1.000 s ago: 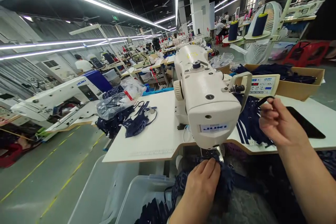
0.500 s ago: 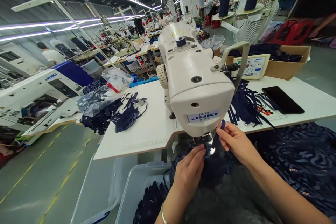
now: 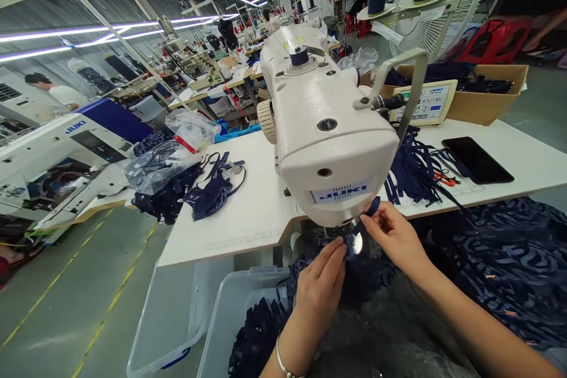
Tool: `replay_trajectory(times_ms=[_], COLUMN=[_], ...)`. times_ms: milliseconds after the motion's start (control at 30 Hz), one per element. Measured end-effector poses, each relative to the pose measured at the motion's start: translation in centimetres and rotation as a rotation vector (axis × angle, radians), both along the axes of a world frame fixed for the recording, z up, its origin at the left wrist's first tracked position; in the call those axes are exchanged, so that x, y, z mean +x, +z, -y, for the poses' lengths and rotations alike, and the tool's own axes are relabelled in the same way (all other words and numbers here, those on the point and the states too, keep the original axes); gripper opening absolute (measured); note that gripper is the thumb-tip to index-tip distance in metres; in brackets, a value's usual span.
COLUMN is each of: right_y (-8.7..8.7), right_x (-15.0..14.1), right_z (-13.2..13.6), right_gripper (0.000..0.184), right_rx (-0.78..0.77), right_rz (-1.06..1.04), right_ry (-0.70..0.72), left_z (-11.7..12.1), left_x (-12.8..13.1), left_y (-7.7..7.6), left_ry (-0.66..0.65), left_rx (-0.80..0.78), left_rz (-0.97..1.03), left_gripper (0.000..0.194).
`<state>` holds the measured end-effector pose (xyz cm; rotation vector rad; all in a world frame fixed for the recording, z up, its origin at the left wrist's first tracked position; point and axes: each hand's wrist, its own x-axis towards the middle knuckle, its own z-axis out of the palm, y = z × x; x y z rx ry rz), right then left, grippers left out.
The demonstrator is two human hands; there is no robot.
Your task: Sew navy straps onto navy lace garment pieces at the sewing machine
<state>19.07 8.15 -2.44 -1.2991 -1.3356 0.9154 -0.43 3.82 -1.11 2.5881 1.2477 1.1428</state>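
Note:
The white sewing machine stands directly in front of me, its needle area low at the front and mostly hidden. My left hand has its fingers together, pressing navy fabric beside the needle area. A shiny bright spot shows near those fingertips. To the right of the machine head, my right hand pinches a navy strap between thumb and fingers. More dark fabric hangs below both hands, over my lap. The exact place where the strap meets the needle cannot be seen.
On the table's left lie a navy bra and a plastic bag. At right are navy straps, a phone, a control panel and a cardboard box. Clear plastic bins stand below; patterned navy fabric is piled at right.
The view has shifted slightly. My right hand still pinches the strap, of which more shows above the fingers. My left hand stays on the fabric near the needle.

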Motion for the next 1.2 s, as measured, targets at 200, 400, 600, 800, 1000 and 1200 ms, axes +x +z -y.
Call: replay_trajectory(times_ms=[200,400,600,800,1000,1200], right_y=[0.7,1.0,0.7,0.3,0.5,0.5], right_x=[-0.9,-2.4,-2.7,-2.1,-2.1,-1.8], right_z=[0.2,0.3,0.2,0.1,-0.1,-0.1], right_gripper=[0.026,0.027,0.022,0.016,0.014,0.012], right_rx=[-0.084,-0.132,-0.136,-0.142,-0.144,-0.153], right_rz=[-0.129,-0.194,-0.201,-0.179,-0.2,-0.203], right_ry=[0.16,0.038,0.029,0.076,0.087,0.101], left_z=[0.0,-0.2,-0.6,-0.2,-0.1,0.0], left_x=[0.2,-0.3,-0.4,-0.1,0.3,0.5], left_y=[0.7,0.6,1.0,0.6,0.6,0.6], left_ry=[-0.06,-0.067,-0.124,-0.062,-0.044,-0.032], left_rx=[0.085,0.145,0.252,0.288,0.266,0.258], left_rz=[-0.259,-0.392,-0.422,-0.422,-0.409,-0.407], left_gripper=[0.031,0.034,0.034,0.032,0.032,0.033])
